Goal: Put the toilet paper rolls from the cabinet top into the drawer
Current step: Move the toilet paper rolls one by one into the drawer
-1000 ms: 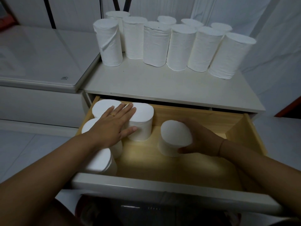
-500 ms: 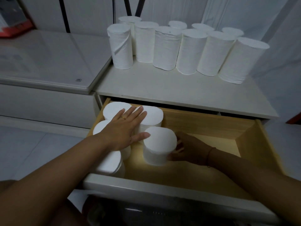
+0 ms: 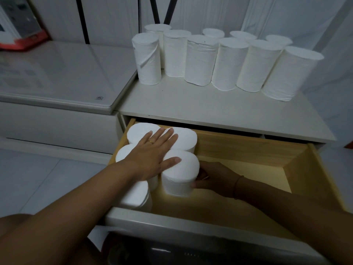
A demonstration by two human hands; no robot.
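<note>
Several white toilet paper rolls [image 3: 200,60] stand upright in two rows at the back of the white cabinet top [image 3: 200,109]. Below it the wooden drawer [image 3: 248,150] is pulled out. Several rolls stand packed in the drawer's left end. My left hand [image 3: 152,157] lies flat with straight fingers on top of them. My right hand [image 3: 212,178] grips the side of the nearest roll [image 3: 179,175], which stands upright against the others on the drawer floor.
The right half of the drawer floor [image 3: 257,180] is bare wood. A white appliance with a glossy lid [image 3: 57,73] stands to the left of the cabinet. A red-based box [image 3: 21,27] sits at its far left. White curtains hang behind.
My right hand has pushed its roll left until it stands against the packed rolls. My left hand has stayed pressed on top of them.
</note>
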